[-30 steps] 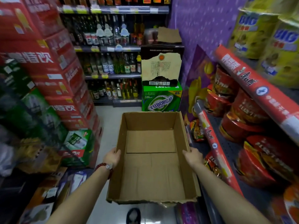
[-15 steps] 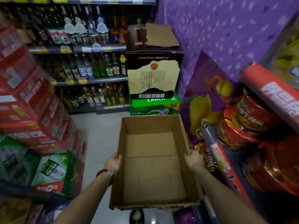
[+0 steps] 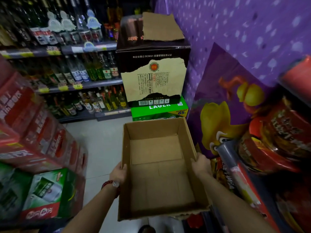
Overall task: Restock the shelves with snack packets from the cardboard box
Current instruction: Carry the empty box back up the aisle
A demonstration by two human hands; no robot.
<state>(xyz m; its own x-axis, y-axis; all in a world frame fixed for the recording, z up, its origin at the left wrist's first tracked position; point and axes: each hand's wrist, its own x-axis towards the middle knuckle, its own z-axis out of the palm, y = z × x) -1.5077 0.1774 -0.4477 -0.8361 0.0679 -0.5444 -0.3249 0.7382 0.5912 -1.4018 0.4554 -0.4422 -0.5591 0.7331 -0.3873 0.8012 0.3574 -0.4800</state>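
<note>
An open brown cardboard box [image 3: 159, 182] is held up over the aisle floor, and nothing lies inside it. My left hand [image 3: 119, 174] grips its left wall, with a red bead bracelet on that wrist. My right hand [image 3: 201, 164] grips its right wall, fingers curled over the rim. On the right, a shelf [image 3: 235, 169] with a red price strip carries red noodle bowls [image 3: 276, 137] and small snack packets [image 3: 217, 167] just beside my right hand.
A stack of a dark carton [image 3: 153, 71] on a green lager case [image 3: 159, 111] stands straight ahead. Bottle shelves [image 3: 75, 84] fill the back left. Red cartons [image 3: 33, 132] and green beer cases [image 3: 45, 194] line the left. A purple wall [image 3: 235, 31] rises right.
The view has swung up and to the left while I carry the box forward, so the stacked cartons ahead look closer. Both hands keep their hold on the box walls.
</note>
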